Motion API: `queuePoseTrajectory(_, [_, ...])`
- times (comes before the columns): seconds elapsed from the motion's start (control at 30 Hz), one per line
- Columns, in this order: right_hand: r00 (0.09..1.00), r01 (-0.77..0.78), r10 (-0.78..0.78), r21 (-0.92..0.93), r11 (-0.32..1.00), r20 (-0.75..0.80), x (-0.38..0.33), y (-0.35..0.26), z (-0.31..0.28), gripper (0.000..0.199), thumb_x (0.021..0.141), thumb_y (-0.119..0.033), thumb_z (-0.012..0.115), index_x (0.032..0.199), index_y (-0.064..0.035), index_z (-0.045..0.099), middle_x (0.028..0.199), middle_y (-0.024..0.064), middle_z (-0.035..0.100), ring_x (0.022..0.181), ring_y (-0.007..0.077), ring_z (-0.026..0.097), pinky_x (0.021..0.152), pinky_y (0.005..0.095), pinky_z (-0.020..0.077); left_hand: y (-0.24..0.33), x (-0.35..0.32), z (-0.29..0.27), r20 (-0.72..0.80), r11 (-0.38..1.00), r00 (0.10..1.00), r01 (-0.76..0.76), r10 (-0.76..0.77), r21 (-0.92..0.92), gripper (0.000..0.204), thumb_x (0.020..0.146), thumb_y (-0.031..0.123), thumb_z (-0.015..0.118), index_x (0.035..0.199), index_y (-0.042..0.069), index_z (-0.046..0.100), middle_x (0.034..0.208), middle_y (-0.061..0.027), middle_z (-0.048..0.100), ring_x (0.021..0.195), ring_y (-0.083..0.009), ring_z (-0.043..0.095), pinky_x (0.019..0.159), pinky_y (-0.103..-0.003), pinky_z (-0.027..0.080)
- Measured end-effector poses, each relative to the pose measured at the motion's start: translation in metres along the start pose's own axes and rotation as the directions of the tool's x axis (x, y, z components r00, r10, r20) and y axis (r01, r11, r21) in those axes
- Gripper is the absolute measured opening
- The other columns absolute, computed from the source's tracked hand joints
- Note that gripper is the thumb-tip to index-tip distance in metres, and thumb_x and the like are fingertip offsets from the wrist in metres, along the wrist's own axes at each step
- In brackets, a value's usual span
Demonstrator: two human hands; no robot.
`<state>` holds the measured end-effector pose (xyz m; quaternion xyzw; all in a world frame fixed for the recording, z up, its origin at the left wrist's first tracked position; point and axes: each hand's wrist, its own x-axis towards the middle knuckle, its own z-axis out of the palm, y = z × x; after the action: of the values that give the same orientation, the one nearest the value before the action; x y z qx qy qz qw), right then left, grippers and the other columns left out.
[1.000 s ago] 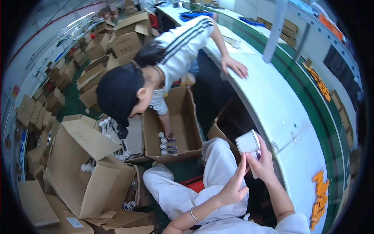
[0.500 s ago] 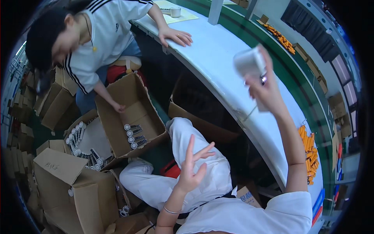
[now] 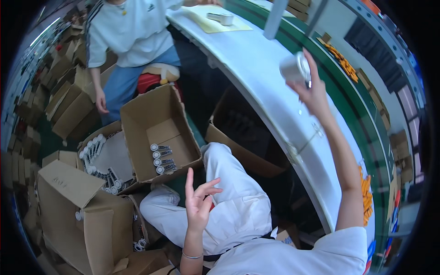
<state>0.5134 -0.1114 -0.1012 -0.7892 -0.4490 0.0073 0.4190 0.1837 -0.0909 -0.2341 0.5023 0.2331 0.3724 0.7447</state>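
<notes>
My right hand (image 3: 316, 96) is raised over the white worktable, its fingers wrapped round a white handheld device with a thick round head (image 3: 292, 68). The device is blurred and its lower part is hidden by the hand. A thin cord (image 3: 308, 138) shows below it, against the table. My left hand (image 3: 199, 207) hovers above my lap with fingers spread and nothing in it. Nearest to it stands an open cardboard box (image 3: 176, 110), where several white round-headed devices (image 3: 160, 161) lie in a row at the near end.
The worktable (image 3: 256, 59) curves along my right, beside a green conveyor (image 3: 341, 94). Orange parts (image 3: 367, 197) lie in a heap there. A co-worker (image 3: 130, 36) sits across, near a similar white device (image 3: 221, 18) on yellow paper. More cartons (image 3: 110, 229) crowd my left.
My left hand has shifted left and down, still open. My right hand keeps the device raised and turned slightly. The co-worker has straightened and drawn a hand back out of the box.
</notes>
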Motion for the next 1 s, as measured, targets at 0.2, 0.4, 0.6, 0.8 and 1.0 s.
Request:
queuePoseTrajectory(0.2, [0.835, -0.231, 0.360, -0.327, 0.916, 0.417, -0.003, 0.007, -0.008, 0.084, 0.067, -0.008, 0.070, 0.135, -0.0270, 0.024, 0.084, 0.0143, 0.062, 0.053, 0.0170, 0.054, 0.047, 0.0307, 0.0448, 0.008, 0.003, 0.000, 0.152, 0.999, 0.987, -0.047, 0.049, -0.013, 0.072, 0.075, -0.008, 0.037, 0.137, 0.004, 0.003, 0.107, -0.0209, 0.055, 0.090, -0.0225, 0.058, 0.087, -0.034, 0.041])
queuePoseTrajectory(0.4, [0.979, 0.060, -0.051, 0.039, 0.997, -0.198, 0.006, -0.010, -0.020, 0.061, 0.084, -0.017, 0.054, 0.136, -0.0235, 0.022, 0.081, 0.0110, 0.058, 0.046, 0.0071, 0.046, 0.037, 0.0190, 0.0386, 0.013, 0.003, -0.010, 0.119, 0.996, 0.989, -0.088, 0.085, 0.021, 0.070, 0.076, -0.006, 0.039, 0.137, 0.002, 0.004, 0.100, -0.0183, 0.059, 0.086, -0.0209, 0.058, 0.085, -0.033, 0.041])
queuePoseTrajectory(0.6, [0.917, 0.100, 0.050, -0.352, 0.931, 0.395, -0.038, 0.043, -0.012, 0.077, 0.069, -0.015, 0.069, 0.134, -0.0192, 0.027, 0.096, 0.0204, 0.061, 0.081, 0.0297, 0.062, 0.073, 0.0374, 0.0459, 0.018, -0.016, -0.015, 0.259, 0.996, 0.962, 0.082, -0.084, 0.018, 0.063, 0.079, -0.005, 0.042, 0.135, -0.001, 0.015, 0.084, -0.0134, 0.059, 0.079, -0.0182, 0.057, 0.081, -0.032, 0.043])
queuePoseTrajectory(0.8, [0.811, -0.072, 0.312, -0.444, 0.893, 0.495, -0.036, 0.014, -0.020, 0.069, 0.076, -0.027, 0.064, 0.133, -0.0177, 0.025, 0.090, 0.0222, 0.061, 0.084, 0.0366, 0.059, 0.075, 0.0388, 0.0461, 0.094, -0.038, -0.025, 0.743, 0.992, 0.667, -0.053, -0.048, 0.112, 0.031, 0.082, 0.009, 0.052, 0.113, 0.003, 0.052, 0.087, -0.0124, 0.062, 0.084, -0.0275, 0.057, 0.078, -0.039, 0.041])
queuePoseTrajectory(1.0, [0.722, -0.153, 0.391, -0.420, 0.895, 0.571, -0.029, -0.008, -0.017, 0.066, 0.082, -0.032, 0.056, 0.135, -0.0167, 0.019, 0.078, 0.0176, 0.061, 0.044, 0.0198, 0.055, 0.048, 0.0330, 0.0472, 0.212, -0.098, -0.056, 0.919, 0.730, 0.369, -0.665, 0.137, 0.158, 0.021, 0.074, 0.019, 0.066, 0.089, 0.005, 0.061, 0.088, -0.0110, 0.060, 0.075, -0.0247, 0.056, 0.066, -0.036, 0.041])
